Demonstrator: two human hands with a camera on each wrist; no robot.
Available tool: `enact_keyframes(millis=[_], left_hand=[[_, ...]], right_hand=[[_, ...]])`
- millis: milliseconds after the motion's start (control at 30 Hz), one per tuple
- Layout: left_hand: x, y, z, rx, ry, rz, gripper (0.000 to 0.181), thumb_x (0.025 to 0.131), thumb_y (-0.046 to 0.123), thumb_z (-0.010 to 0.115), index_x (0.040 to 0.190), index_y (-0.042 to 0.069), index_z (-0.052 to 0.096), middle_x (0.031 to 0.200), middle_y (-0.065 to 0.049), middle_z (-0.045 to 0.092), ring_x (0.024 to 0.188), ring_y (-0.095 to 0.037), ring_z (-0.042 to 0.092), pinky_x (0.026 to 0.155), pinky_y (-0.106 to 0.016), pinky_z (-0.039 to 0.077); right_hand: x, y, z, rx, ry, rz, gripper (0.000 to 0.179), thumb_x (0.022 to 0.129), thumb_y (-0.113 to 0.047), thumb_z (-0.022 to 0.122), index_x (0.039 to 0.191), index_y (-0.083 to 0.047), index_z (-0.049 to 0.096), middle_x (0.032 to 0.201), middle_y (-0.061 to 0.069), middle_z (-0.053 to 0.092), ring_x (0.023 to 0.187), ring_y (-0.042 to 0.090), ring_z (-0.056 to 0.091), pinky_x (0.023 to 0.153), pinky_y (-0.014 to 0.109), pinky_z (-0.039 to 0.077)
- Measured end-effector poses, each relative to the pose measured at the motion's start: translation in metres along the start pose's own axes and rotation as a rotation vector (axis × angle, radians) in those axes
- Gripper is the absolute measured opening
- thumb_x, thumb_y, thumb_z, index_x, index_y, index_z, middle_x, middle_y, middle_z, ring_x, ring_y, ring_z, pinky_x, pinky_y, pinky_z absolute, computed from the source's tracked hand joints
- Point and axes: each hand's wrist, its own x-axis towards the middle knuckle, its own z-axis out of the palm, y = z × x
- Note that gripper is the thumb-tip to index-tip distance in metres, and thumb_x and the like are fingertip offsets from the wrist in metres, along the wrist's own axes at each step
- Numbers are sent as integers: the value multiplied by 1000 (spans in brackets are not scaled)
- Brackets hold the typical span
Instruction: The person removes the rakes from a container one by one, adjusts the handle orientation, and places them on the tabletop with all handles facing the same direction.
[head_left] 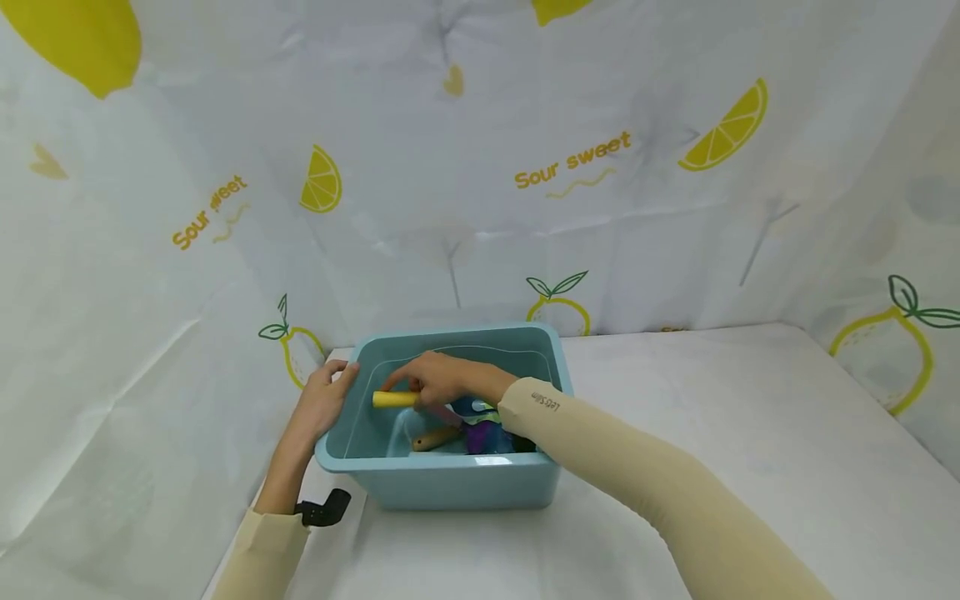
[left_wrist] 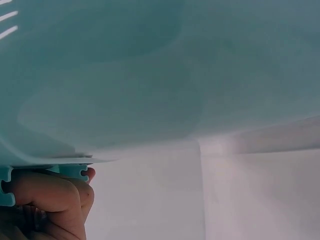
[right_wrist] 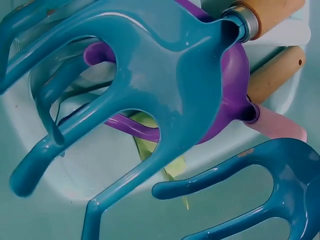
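Observation:
A light blue plastic basin (head_left: 457, 487) stands on the white table. My left hand (head_left: 326, 404) grips its left rim; the left wrist view shows the curled fingers (left_wrist: 55, 192) under the rim. Inside the basin, my right hand (head_left: 442, 379) holds a yellow handle (head_left: 393, 400) of a garden tool, with the rest of that tool covered by the hand. A blue hand rake (right_wrist: 160, 70) looms large in the right wrist view, overlapping a purple tool (right_wrist: 235, 75). A second blue rake (right_wrist: 295, 170) lies lower right there.
Also in the basin are a brown wooden handle (head_left: 435, 437) and a pink handle (right_wrist: 282, 125). A white sheet (head_left: 420, 250) printed with lemons hangs behind the table. The white tabletop (head_left: 712, 392) extends to the right of the basin.

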Motion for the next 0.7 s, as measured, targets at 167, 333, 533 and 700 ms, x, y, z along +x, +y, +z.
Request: enact_keyframes(millis=[167, 333, 533, 700], left_hand=[[-1, 1, 1, 9, 5, -1, 55, 110, 45, 42, 138, -1, 55, 129, -24, 63, 96, -25, 63, 73, -29, 50], [-1, 0, 1, 11, 1, -6, 56, 110, 45, 42, 139, -1, 54, 130, -25, 63, 99, -27, 63, 75, -29, 51], [-2, 1, 0, 31, 13, -4, 53, 111, 42, 42, 137, -2, 55, 131, -25, 62, 106, -31, 61, 81, -31, 49], [0, 2, -1, 26, 5, 1, 53, 111, 42, 42, 138, -2, 55, 132, -25, 62, 106, -31, 62, 81, -30, 49]], right_hand=[[-1, -1, 0, -3, -10, 1, 54, 96, -8, 67, 147, -24, 59, 100, 5, 73, 77, 10, 57, 73, 20, 47], [-2, -3, -3, -33, -4, -20, 51, 96, -8, 68, 145, -21, 59, 96, 6, 74, 76, 10, 59, 72, 20, 48], [-3, -6, -7, -44, 9, -46, 40, 97, -9, 67, 135, -20, 59, 99, 5, 74, 80, 13, 65, 75, 22, 51], [-2, -7, -9, -69, -17, -40, 41, 97, -9, 67, 136, -21, 59, 108, 6, 75, 89, 14, 67, 81, 24, 53]])
